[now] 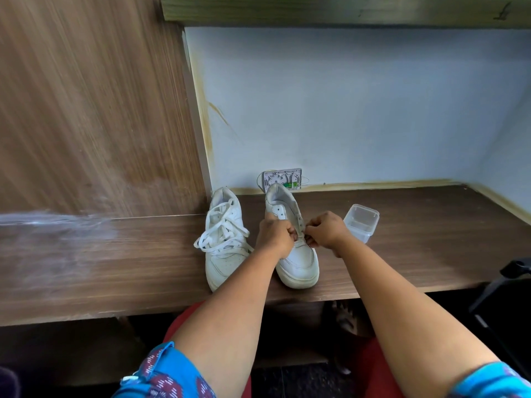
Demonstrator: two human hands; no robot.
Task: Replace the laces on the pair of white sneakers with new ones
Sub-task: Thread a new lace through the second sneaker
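Desk-top (115,248): both hands' grip, left hand (275,235) and right hand (324,229), pinches the unlaced sneaker (298,254), fingertips hidden.

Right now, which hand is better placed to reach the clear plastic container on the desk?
The right hand. It works at the right sneaker directly beside the clear plastic container. The left hand is on the sneaker's far side and would probably have to cross over.
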